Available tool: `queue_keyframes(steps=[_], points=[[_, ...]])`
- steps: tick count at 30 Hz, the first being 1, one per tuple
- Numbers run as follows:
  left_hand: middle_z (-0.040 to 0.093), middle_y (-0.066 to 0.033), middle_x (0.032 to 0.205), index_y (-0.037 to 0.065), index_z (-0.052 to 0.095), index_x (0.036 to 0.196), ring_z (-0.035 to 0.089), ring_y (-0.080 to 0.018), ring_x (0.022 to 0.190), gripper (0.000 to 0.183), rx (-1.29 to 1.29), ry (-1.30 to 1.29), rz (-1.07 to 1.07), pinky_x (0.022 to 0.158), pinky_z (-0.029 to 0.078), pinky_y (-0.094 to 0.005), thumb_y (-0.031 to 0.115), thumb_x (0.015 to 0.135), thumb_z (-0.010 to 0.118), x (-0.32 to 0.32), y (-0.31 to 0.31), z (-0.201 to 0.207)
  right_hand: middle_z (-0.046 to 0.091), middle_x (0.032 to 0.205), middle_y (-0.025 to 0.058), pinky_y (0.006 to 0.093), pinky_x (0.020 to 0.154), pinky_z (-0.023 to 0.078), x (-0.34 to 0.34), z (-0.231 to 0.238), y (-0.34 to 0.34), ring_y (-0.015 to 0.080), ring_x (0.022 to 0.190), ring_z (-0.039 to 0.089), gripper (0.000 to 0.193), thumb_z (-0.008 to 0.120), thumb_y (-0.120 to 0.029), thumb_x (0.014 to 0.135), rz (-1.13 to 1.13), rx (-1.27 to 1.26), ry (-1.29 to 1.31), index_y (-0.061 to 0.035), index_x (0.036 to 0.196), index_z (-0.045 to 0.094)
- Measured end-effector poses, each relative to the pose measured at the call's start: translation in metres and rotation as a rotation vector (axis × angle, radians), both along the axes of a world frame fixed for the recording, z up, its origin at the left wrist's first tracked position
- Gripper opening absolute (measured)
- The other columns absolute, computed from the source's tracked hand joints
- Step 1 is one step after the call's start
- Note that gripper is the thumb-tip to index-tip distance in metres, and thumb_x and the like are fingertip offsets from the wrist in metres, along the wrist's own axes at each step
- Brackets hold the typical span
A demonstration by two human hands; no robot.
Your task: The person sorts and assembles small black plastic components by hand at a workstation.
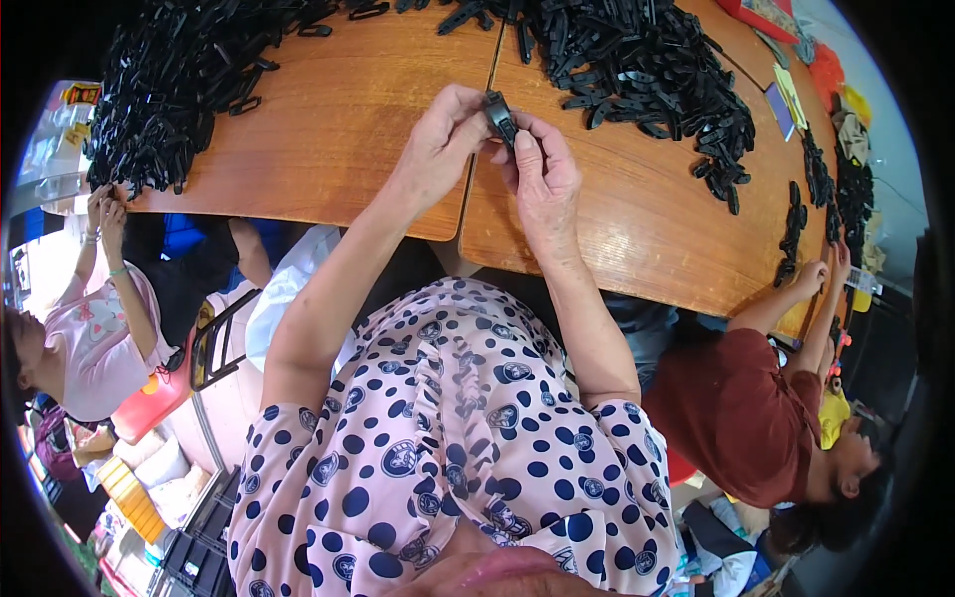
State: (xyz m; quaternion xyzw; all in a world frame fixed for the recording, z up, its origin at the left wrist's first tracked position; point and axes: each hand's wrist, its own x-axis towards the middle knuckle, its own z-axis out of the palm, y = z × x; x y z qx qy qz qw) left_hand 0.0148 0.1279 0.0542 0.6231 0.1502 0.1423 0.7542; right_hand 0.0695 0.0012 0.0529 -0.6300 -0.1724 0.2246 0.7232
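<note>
The pale pink blouse (468,408) has short sleeves (274,453), navy dots (355,500), round emblems (400,459) and a ruffled front (431,388).

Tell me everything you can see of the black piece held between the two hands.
The black piece is small and elongated, with a slightly shiny, plastic-looking surface and a blocky upper end. It slants from upper left to lower right over the wooden tabletop, near a seam. The left hand grips its left side; the right hand has its thumb at the lower end. Fingers hide part of it, and finer details are too small to tell.
</note>
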Motion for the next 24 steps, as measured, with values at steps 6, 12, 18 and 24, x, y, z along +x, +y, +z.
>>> queue_keyframes(steps=[6,12,18,24], points=[[0.061,-0.0050,0.098,0.003,0.052,0.113,0.058,-0.0110,0.084,0.025,-0.134,-0.065,0.111,0.078,0.047,-0.0242,0.011,0.091,0.059,-0.008,-0.013,-0.009,0.061,0.079,0.0042,0.0216,0.058,0.044,-0.006,-0.009,0.003,0.0100,0.063,0.053,0.018,0.051,-0.009,0.095,-0.040,-0.054,-0.177,-0.0002,0.108,0.059],[0.064,-0.0068,0.107,0.002,0.057,0.118,0.061,-0.0135,0.093,0.030,-0.050,-0.055,0.113,0.087,0.047,-0.0255,0.006,0.088,0.061,-0.005,-0.013,-0.008,0.061,0.087,0.0101,0.0284,0.069,0.049,0.005,-0.003,-0.006,0.0193,0.075,0.058,0.029,0.061,-0.015,0.089,-0.021,-0.254,-0.593,0.0004,0.113,0.056],[0.065,-0.0086,0.106,-0.001,0.058,0.114,0.061,-0.0146,0.097,0.027,0.025,0.011,0.038,0.091,0.046,-0.0272,0.003,0.088,0.058,0.007,-0.002,-0.005,0.057,0.088,0.0078,0.0265,0.066,0.046,0.025,-0.021,-0.010,0.0151,0.078,0.055,0.042,0.069,-0.022,0.084,0.086,-0.143,-0.348,0.0029,0.114,0.053],[0.066,-0.0084,0.097,0.001,0.059,0.104,0.061,-0.0145,0.092,0.018,-0.129,0.028,-0.041,0.085,0.048,-0.0266,0.005,0.086,0.060,0.021,-0.001,0.001,0.049,0.072,-0.0015,0.0202,0.062,0.040,0.027,-0.020,-0.013,0.0066,0.069,0.046,0.038,0.071,-0.023,0.083,0.138,-0.106,0.101,0.0004,0.108,0.056]])
